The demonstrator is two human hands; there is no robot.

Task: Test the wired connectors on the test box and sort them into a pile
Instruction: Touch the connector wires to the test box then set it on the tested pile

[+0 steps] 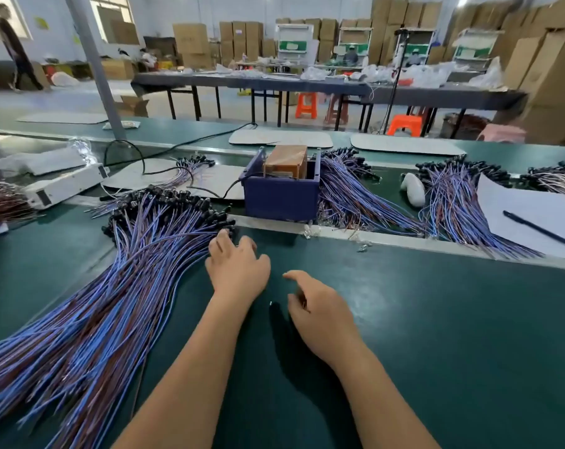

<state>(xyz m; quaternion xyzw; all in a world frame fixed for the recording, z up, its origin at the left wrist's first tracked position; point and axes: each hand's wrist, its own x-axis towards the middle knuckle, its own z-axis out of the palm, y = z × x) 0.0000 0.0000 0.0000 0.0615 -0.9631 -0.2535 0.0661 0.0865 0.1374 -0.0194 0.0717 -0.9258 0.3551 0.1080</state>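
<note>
The test box (282, 192), blue with a brown block inside, sits at twelve o'clock from the hands on the green bench (436, 319). A big pile (119, 270) of blue-wired connectors fans out at nine o'clock. The left hand (237, 270) reaches to the pile's edge, fingers loosely spread and touching the black plug ends, gripping nothing. The right hand (323, 315) hovers beside it, fingers relaxed, empty. More bundles (355, 196) lie at one o'clock, then paper (517, 218) with a pen (537, 228) at two.
</note>
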